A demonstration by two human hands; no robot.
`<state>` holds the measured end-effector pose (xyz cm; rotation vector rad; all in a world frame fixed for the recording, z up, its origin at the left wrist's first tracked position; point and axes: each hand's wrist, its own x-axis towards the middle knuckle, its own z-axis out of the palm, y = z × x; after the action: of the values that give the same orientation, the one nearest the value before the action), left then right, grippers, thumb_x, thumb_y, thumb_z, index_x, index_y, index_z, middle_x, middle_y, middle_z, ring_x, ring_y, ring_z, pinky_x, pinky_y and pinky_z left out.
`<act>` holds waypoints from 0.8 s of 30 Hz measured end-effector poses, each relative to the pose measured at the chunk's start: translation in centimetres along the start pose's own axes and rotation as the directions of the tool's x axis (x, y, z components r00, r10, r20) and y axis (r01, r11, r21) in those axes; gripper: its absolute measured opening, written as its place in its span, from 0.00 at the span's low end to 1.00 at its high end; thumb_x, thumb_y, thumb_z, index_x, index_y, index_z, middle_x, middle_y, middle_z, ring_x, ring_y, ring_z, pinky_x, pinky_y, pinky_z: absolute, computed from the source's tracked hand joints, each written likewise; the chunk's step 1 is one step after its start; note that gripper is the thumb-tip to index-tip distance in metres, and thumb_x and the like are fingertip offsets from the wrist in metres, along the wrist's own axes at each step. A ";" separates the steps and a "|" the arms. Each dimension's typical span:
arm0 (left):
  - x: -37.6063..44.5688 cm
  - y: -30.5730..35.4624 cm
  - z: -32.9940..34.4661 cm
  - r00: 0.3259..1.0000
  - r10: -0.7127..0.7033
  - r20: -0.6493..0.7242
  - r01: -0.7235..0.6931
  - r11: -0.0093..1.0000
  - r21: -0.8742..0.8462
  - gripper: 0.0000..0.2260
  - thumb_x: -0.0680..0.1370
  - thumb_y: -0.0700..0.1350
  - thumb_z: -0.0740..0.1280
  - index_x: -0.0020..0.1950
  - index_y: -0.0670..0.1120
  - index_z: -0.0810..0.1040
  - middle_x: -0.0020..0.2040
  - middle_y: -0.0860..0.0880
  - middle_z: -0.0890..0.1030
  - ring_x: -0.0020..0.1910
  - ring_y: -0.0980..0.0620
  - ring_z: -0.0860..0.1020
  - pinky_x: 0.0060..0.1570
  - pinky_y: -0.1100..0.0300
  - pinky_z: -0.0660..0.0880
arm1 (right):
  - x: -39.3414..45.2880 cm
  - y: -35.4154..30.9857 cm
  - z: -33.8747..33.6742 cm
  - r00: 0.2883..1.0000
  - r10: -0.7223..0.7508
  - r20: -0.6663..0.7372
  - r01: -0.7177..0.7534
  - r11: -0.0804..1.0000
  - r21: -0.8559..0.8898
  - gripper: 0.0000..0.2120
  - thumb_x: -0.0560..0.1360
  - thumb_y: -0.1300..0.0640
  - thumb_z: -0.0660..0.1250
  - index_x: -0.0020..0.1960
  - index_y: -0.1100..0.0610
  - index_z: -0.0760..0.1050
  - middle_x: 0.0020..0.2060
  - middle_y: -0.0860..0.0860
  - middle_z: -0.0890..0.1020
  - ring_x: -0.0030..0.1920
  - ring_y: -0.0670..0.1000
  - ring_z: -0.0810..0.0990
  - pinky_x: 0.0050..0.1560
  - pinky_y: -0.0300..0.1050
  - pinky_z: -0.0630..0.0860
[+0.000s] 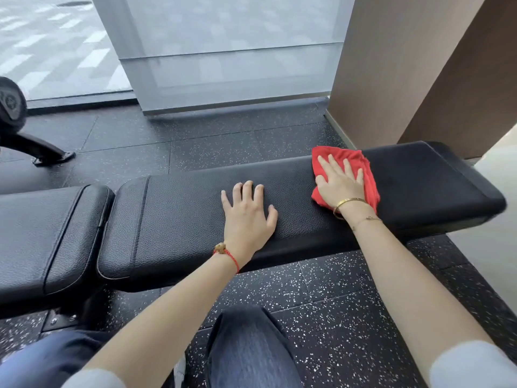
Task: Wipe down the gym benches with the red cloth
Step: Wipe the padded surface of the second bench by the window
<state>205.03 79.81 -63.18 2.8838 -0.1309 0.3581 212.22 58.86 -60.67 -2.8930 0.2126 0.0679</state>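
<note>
From the head cam, the right hand [340,186] is flat on the red cloth [347,175], fingers [333,163] spread wide and pressing it onto the long black pad [181,219] toward its right end, with the cloth bunched up and poking out past the hand on both sides. The left hand [247,217] is planted bare on the middle of the same pad, fingers a bit arched and spread, holding nothing. There's a shorter seat pad [42,236] just left of it, speckled rubber floor [321,303] underneath.
</note>
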 end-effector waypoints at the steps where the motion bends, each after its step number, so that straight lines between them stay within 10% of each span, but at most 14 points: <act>1: 0.0 0.0 0.0 1.000 -0.003 -0.005 0.003 1.000 0.002 0.22 0.78 0.56 0.57 0.68 0.47 0.69 0.70 0.47 0.69 0.72 0.43 0.63 0.73 0.37 0.56 | 0.4 -0.8 0.0 1.000 -0.015 0.005 0.015 1.000 -0.004 0.27 0.80 0.47 0.50 0.78 0.41 0.51 0.79 0.43 0.51 0.79 0.54 0.48 0.76 0.61 0.39; 11: 0.1 -0.2 0.0 1.000 -0.006 -0.017 0.006 1.000 0.001 0.21 0.77 0.56 0.58 0.67 0.49 0.70 0.69 0.48 0.70 0.71 0.44 0.65 0.72 0.39 0.57 | -5.3 -2.4 1.4 0.956 -0.293 -0.008 0.293 0.956 -0.002 0.28 0.79 0.48 0.54 0.78 0.40 0.52 0.78 0.41 0.53 0.79 0.51 0.49 0.77 0.57 0.41; 24: 0.2 0.0 0.2 0.999 -0.013 -0.030 0.014 0.999 0.030 0.21 0.77 0.56 0.58 0.66 0.48 0.71 0.68 0.47 0.71 0.70 0.44 0.66 0.71 0.38 0.59 | 1.4 7.1 -1.8 0.981 0.192 -0.035 -0.191 0.981 0.031 0.26 0.80 0.47 0.49 0.78 0.42 0.52 0.79 0.44 0.52 0.79 0.55 0.48 0.76 0.61 0.40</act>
<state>205.23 79.79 -63.29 2.9058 -0.1022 0.4037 212.63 51.36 -60.64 -2.8391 0.4953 0.0427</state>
